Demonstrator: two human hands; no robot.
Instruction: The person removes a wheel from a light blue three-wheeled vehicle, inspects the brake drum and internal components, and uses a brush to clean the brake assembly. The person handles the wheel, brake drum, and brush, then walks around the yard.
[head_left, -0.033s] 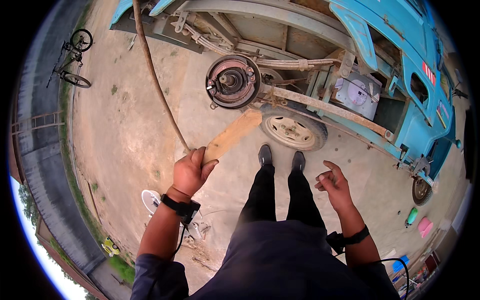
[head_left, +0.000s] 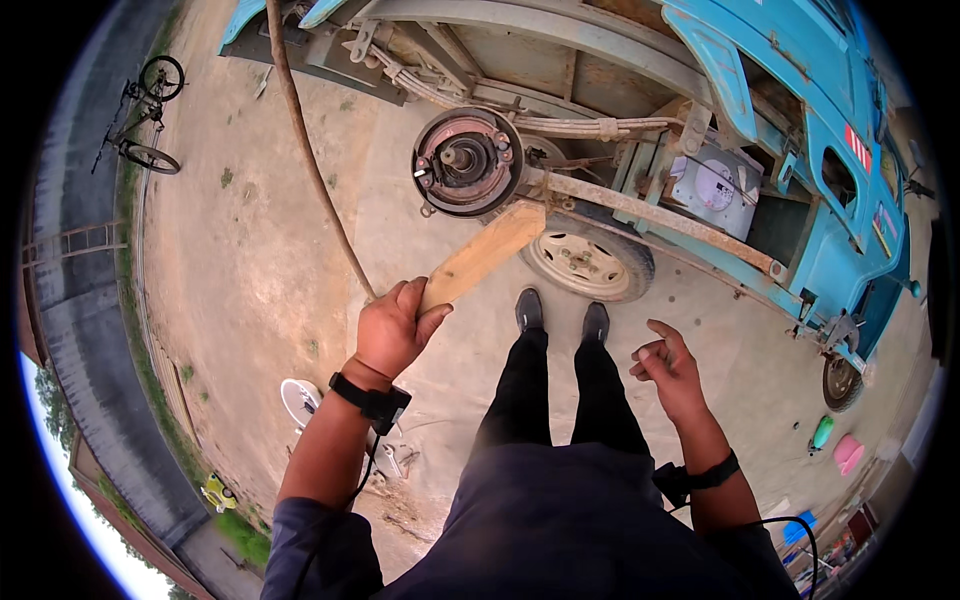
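My left hand [head_left: 393, 322] is closed around the lower end of a flat wooden board [head_left: 487, 256]. The board slants up and to the right, its far end just below the exposed brake drum assembly [head_left: 466, 162] and over the edge of a wheel lying on the ground [head_left: 588, 262]. The brake shoes and central hub show on the drum. My right hand [head_left: 668, 370] hovers right of my legs, holding nothing, index finger stretched out and the other fingers partly curled.
A blue truck [head_left: 850, 190] with a rusty frame stands ahead and right. A long wooden pole [head_left: 312, 165] leans left of the drum. Wrenches [head_left: 398, 462] and a white basin [head_left: 299, 400] lie at lower left; a bicycle [head_left: 145, 115] is farther left. A pink basin [head_left: 848, 453] sits at right.
My left hand and the board have shifted right and slightly up, bringing the board's far end nearer the drum's lower right. My right hand looks unchanged.
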